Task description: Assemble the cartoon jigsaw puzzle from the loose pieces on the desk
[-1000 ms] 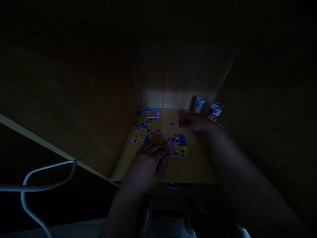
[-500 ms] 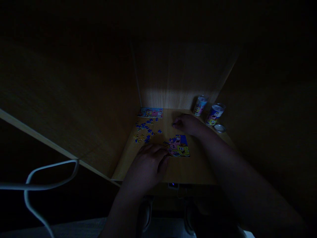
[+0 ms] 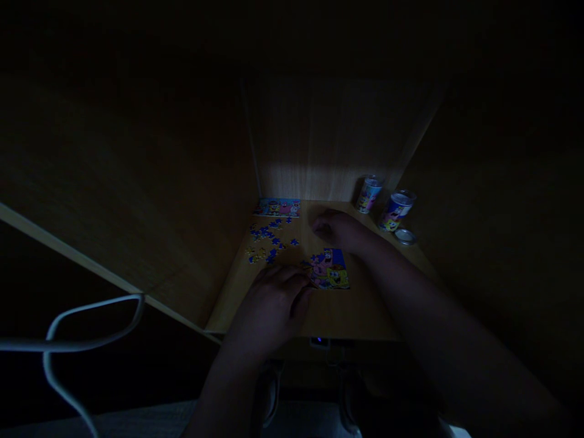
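A partly joined jigsaw puzzle [image 3: 335,274] with bright cartoon figures lies on the wooden surface between my hands. My left hand [image 3: 276,298] rests at its lower left side, fingers loosely bent and thumb apart, the fingertips touching or very near its edge. Just above the puzzle, my right hand [image 3: 340,230] is closed in a pinch. A small dark puzzle piece showed at its fingertips a moment ago; the fingers now mostly hide it. Loose puzzle pieces [image 3: 264,233], blue and yellow, lie scattered to the left. Behind them is a cartoon picture card [image 3: 277,207].
Two cartoon-printed cans [image 3: 368,193] [image 3: 396,211] stand at the back right, with a round lid [image 3: 405,236] beside them. Wooden panels [image 3: 314,140] enclose the surface at the back and sides. A white cable [image 3: 68,347] loops at the lower left. The light is dim.
My right hand has shifted slightly left and turned, so the small piece at its fingertips is now hidden. My left hand and the puzzle look unchanged.
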`<state>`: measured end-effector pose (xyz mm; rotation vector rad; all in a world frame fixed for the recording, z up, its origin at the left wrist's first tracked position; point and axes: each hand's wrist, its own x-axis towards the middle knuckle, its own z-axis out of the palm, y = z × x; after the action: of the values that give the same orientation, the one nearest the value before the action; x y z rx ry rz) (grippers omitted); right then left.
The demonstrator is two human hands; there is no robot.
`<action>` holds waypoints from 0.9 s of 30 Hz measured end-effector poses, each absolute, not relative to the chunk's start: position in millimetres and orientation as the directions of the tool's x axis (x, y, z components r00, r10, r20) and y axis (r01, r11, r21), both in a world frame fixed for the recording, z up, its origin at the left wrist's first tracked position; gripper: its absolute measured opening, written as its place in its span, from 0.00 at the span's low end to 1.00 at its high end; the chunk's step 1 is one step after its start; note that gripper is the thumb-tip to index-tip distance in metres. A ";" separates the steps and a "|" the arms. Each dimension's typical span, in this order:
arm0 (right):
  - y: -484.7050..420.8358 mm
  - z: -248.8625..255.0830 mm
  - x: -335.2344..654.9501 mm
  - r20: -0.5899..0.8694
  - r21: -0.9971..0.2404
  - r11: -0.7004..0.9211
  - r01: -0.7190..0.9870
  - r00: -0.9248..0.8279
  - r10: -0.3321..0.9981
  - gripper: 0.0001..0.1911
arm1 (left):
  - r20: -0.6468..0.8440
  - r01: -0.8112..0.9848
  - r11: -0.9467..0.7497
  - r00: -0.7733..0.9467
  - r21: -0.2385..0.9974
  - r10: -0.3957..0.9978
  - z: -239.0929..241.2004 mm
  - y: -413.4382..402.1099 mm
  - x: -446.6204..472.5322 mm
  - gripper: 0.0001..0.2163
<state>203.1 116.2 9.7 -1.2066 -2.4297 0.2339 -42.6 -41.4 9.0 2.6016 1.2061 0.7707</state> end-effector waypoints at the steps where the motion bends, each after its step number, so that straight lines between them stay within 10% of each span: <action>1: 116.7 8.2 201.3 0.314 -0.320 0.645 0.694 -0.565 0.763 0.09 | 0.381 0.661 -0.658 0.540 0.361 0.751 8.7 -41.3 -42.7 0.07; 27: 111.2 18.5 200.9 0.182 -0.297 0.446 0.844 -0.409 0.894 0.10 | 0.385 0.666 -0.659 0.540 0.348 0.749 9.5 -41.4 -42.6 0.08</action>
<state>200.9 111.2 18.5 -1.4875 -2.3898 0.2259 -42.6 -41.4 9.5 2.6133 1.2110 0.7701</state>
